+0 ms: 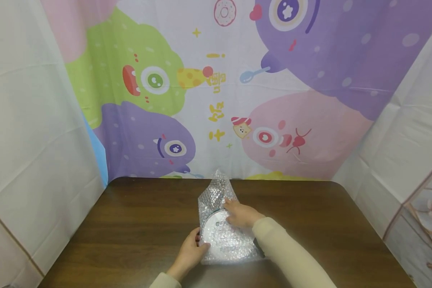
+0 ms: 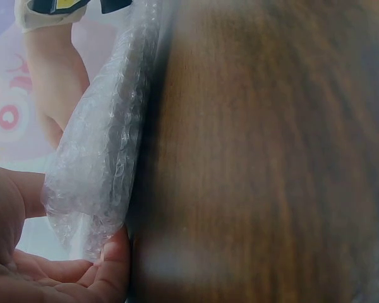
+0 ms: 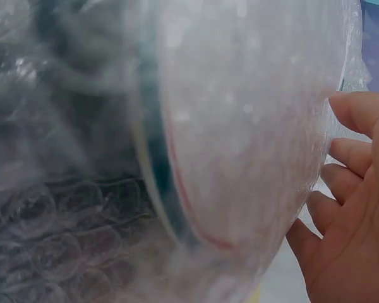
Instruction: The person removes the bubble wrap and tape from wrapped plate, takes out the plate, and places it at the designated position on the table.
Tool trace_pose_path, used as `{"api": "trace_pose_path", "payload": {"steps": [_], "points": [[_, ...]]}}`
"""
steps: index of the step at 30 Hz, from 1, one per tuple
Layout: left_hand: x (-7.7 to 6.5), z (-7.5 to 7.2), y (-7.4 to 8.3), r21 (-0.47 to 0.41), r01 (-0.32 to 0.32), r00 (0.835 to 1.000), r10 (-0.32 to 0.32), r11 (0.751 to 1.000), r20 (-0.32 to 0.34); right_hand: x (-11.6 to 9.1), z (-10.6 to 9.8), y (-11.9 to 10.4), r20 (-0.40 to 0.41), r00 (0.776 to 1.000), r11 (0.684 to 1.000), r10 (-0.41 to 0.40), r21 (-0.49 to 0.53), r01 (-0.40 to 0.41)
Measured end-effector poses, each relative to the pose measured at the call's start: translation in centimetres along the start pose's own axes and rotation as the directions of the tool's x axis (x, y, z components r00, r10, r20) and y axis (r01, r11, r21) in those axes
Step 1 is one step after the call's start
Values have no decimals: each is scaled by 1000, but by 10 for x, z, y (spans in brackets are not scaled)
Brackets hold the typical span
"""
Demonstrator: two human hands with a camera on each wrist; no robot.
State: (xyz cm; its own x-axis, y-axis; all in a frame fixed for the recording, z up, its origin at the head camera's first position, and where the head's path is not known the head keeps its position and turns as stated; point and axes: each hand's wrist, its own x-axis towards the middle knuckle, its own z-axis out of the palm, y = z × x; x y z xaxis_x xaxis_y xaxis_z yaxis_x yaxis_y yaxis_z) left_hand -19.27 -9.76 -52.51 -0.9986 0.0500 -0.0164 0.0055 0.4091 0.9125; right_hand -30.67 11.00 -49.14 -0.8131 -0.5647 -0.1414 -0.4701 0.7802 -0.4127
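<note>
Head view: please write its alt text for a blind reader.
A person's left grip holds the left edge of a round white object in bubble wrap on a brown table; the right grip touches the wrap. A cartoon cloth hangs behind.

The plate [image 1: 223, 238] lies in bubble wrap [image 1: 216, 196] on the table [image 1: 140, 224].

Through the bubble wrap [image 1: 216, 196] we cannot make out the marks on the white disc [image 1: 228, 240]; the head view's lower edge cuts off the right sleeve [image 1: 291, 252]. The left wrist camera shows us a blurred tabletop [image 2: 259, 158], and the right wrist view's top edge crops the disc
</note>
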Motion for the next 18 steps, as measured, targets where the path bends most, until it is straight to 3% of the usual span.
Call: {"api": "trace_pose_path", "payload": {"steps": [10,18], "points": [[0,1,-1,6,-11,1000,11,1000,-7,0,1,-2,18,1000,998,-15,-64,16],[-1,1,-1,-9,-5,1000,5,1000,-3,-2,1,4,7,1000,999,-15,-36,15]]}}
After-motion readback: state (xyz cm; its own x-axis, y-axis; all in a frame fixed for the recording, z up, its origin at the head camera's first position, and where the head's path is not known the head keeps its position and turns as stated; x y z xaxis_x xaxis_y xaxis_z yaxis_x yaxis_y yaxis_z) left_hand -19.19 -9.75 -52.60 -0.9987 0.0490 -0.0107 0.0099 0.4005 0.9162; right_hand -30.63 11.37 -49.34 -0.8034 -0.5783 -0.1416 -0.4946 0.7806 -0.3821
